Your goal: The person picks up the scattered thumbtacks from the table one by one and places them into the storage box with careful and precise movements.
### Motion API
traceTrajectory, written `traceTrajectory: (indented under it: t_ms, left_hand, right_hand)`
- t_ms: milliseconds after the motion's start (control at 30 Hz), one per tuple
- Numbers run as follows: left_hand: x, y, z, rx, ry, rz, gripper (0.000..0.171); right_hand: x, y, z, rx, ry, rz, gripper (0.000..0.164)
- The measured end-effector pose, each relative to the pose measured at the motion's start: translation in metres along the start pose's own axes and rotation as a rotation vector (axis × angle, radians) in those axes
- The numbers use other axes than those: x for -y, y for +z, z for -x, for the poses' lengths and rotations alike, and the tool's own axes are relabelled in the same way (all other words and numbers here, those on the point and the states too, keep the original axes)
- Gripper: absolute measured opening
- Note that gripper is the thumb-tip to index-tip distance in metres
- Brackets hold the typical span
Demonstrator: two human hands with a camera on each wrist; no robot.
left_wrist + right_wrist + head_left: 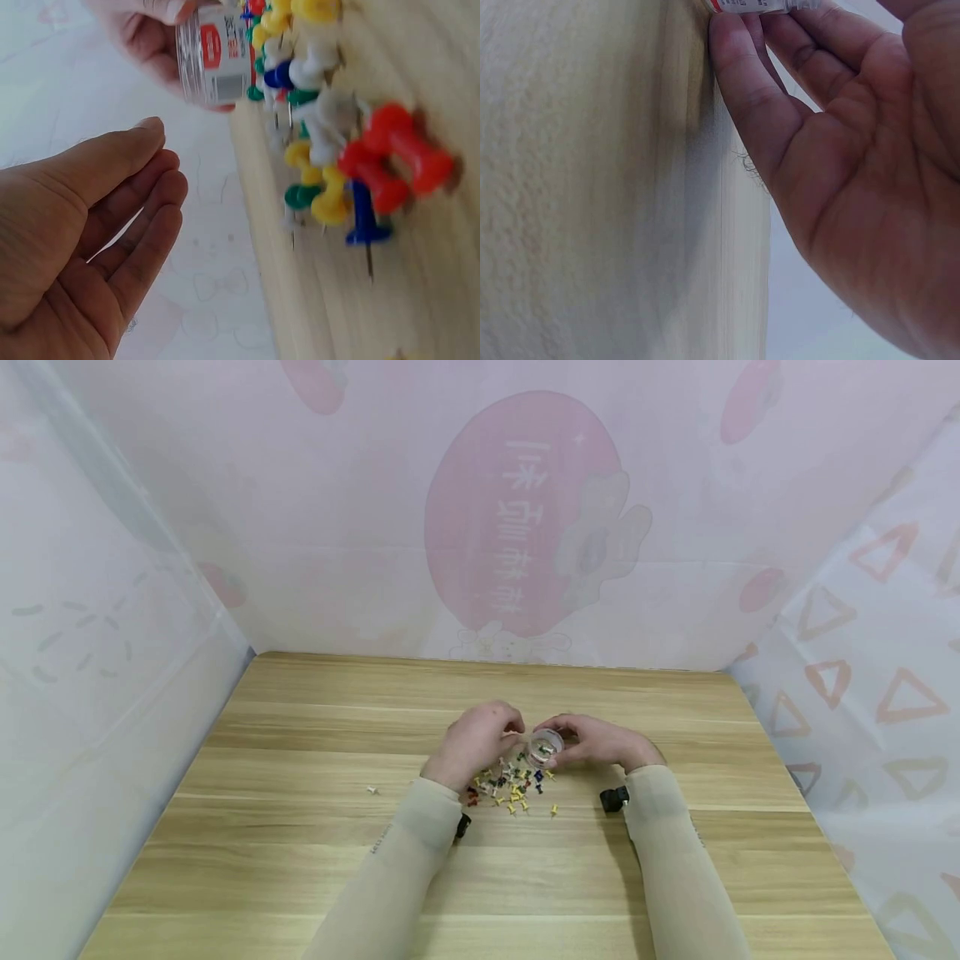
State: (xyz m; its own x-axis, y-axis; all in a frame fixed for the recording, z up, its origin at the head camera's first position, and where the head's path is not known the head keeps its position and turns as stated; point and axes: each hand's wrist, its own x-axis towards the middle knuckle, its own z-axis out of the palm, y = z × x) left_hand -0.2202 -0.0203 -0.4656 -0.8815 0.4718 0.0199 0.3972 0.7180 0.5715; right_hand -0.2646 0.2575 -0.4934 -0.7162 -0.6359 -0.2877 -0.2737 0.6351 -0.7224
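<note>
My right hand (pixel 600 739) holds a small clear plastic jar (pixel 544 745) between thumb and fingers, close over the table. A few push pins, one of them green, show inside. A white label with red on it (pixel 221 52) faces the left wrist view. Just left of the jar's mouth is my left hand (pixel 480 739); its thumb tip meets the gently bent fingertips, and no object shows between them. Below the hands lies a loose pile of push pins (pixel 516 795) in yellow, white, green, blue and red. Red pins (pixel 409 150) and a blue pin (pixel 364 217) appear close up.
A lone white push pin (pixel 372 790) lies off to the left on the wooden table (pixel 300 860). One yellow push pin (pixel 554 810) sits at the pile's near right. Printed fabric walls (pixel 360 527) close in the back and both sides.
</note>
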Motion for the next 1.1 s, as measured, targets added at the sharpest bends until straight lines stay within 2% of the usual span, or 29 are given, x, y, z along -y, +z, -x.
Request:
traceTrajectory:
  t_ms: [100,300,467,800,1100]
  left_hand:
    - [0.006,-0.004,0.0,-0.008,-0.006,-0.041,0.011]
    - [0.015,-0.01,0.003,0.03,-0.048,-0.063,0.004]
    - [0.023,-0.013,0.005,0.06,-0.062,-0.104,0.004]
    - [0.03,-0.014,0.009,0.169,-0.092,-0.105,0.01]
    - [0.031,-0.013,0.011,0.162,-0.104,-0.135,0.01]
  right_hand:
    - [0.0,0.0,0.0,-0.001,-0.013,0.012,0.068]
    - [0.0,0.0,0.0,0.002,0.004,-0.023,0.068]
    - [0.0,0.0,0.0,0.005,0.015,-0.043,0.068]
    - [0.002,0.0,0.002,0.001,0.019,-0.027,0.068]
    - [0.002,0.001,0.001,0.002,0.02,-0.045,0.068]
